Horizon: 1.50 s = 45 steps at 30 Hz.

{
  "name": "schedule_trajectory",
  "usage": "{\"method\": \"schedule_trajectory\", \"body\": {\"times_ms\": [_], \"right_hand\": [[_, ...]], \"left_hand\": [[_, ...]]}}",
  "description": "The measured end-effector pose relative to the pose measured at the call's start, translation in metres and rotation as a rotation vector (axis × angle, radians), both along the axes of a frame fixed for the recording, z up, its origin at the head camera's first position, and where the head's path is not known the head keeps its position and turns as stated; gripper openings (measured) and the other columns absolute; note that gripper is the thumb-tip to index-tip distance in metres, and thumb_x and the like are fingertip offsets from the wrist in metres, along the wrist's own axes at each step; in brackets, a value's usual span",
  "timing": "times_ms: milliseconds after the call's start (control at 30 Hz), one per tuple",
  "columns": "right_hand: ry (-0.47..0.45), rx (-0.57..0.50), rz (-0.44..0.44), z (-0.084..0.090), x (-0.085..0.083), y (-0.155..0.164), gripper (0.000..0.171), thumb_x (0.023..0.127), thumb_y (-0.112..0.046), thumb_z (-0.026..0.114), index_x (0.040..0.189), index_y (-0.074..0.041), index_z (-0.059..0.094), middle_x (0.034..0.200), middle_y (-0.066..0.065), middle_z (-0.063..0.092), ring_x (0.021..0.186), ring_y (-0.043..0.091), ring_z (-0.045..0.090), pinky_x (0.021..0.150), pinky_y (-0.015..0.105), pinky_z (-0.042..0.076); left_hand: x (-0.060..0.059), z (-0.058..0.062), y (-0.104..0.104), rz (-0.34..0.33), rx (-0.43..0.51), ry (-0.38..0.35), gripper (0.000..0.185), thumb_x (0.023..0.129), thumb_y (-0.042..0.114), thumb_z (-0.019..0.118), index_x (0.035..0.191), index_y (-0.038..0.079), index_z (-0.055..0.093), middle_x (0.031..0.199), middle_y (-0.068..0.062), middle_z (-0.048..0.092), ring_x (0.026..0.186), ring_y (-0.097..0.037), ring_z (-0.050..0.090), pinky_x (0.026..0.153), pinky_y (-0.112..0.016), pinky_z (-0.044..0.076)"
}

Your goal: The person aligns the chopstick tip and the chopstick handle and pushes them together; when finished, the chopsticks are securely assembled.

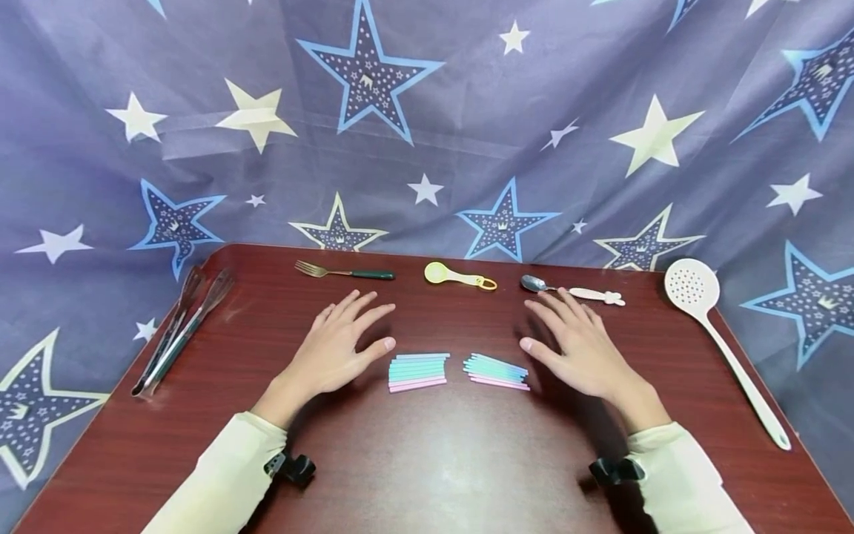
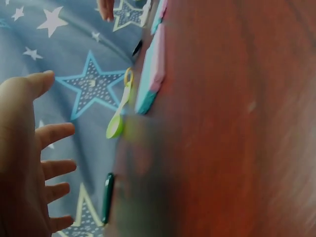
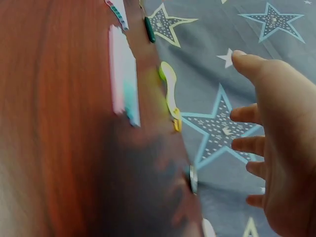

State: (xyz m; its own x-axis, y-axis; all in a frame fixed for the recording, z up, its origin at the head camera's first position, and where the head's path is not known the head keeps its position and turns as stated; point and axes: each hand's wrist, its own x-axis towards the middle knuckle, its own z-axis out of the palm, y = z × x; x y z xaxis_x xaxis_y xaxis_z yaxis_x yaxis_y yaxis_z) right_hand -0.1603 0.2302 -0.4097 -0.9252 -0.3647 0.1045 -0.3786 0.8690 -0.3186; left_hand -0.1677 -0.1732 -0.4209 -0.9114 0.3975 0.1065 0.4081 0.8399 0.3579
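Two small bundles of pastel sticks lie side by side mid-table, the left bundle point(image 1: 418, 372) and the right bundle point(image 1: 496, 371), in pink, teal and blue. To the left of them my left hand point(image 1: 340, 345) hovers with spread fingers, its thumb tip beside the left bundle. My right hand point(image 1: 577, 345) mirrors it on the other side, fingers spread and nothing held. Both wrist views show daylight between the hands and the table. Beyond the right fingertips lies a metal spoon point(image 1: 534, 283) with a white bunny-shaped handle point(image 1: 596, 296).
Along the back edge lie a fork point(image 1: 343, 272) with a green handle and a yellow measuring spoon point(image 1: 460, 276). Metal tongs point(image 1: 180, 334) lie at the left edge, a white slotted skimmer point(image 1: 723, 341) at the right. A star-patterned cloth point(image 1: 427, 148) hangs behind the table.
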Motion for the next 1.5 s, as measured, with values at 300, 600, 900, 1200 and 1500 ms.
{"method": "schedule_trajectory", "body": {"times_ms": [300,600,900,1200,1500], "right_hand": [[-0.037,-0.125,0.073,-0.026,0.001,-0.025,0.061,0.100,-0.050,0.061,0.149,-0.014,0.054,0.156,0.013,0.050,0.153,0.043,0.031,0.116,0.072,0.026],[-0.016,-0.172,0.133,-0.046,0.005,-0.039,0.046,0.097,-0.037,0.069,0.136,-0.013,0.066,0.141,0.011,0.060,0.134,0.034,0.049,0.107,0.057,0.037],[-0.007,-0.318,0.095,-0.057,0.002,-0.044,0.026,0.092,-0.024,0.075,0.118,-0.020,0.077,0.114,0.002,0.065,0.104,0.019,0.051,0.090,0.041,0.038],[0.049,-0.363,0.105,-0.066,0.000,-0.042,0.021,0.088,-0.019,0.079,0.108,-0.024,0.079,0.103,-0.002,0.067,0.098,0.016,0.052,0.088,0.041,0.036],[0.075,-0.372,0.103,-0.074,0.003,-0.038,0.020,0.086,-0.016,0.082,0.105,-0.024,0.079,0.098,-0.005,0.067,0.093,0.012,0.050,0.083,0.037,0.033]], "left_hand": [[0.006,-0.016,0.012,-0.069,0.093,-0.036,0.059,0.104,0.057,0.050,0.155,0.027,0.048,0.161,-0.008,0.045,0.152,-0.034,0.038,0.114,-0.068,0.034],[0.007,-0.034,0.024,-0.092,0.172,-0.035,0.046,0.104,0.042,0.059,0.145,0.021,0.060,0.144,-0.003,0.059,0.134,-0.028,0.051,0.106,-0.055,0.041],[0.009,-0.049,0.029,-0.036,0.259,0.073,0.025,0.100,0.032,0.068,0.122,0.024,0.077,0.116,0.003,0.067,0.107,-0.019,0.055,0.089,-0.041,0.041],[0.010,-0.051,0.033,-0.047,0.240,0.126,0.016,0.096,0.026,0.074,0.109,0.025,0.082,0.108,0.004,0.068,0.099,-0.017,0.055,0.084,-0.038,0.043],[0.008,-0.057,0.039,-0.029,0.275,0.083,0.014,0.093,0.027,0.076,0.106,0.025,0.082,0.103,0.006,0.070,0.096,-0.015,0.056,0.084,-0.037,0.043]]}}
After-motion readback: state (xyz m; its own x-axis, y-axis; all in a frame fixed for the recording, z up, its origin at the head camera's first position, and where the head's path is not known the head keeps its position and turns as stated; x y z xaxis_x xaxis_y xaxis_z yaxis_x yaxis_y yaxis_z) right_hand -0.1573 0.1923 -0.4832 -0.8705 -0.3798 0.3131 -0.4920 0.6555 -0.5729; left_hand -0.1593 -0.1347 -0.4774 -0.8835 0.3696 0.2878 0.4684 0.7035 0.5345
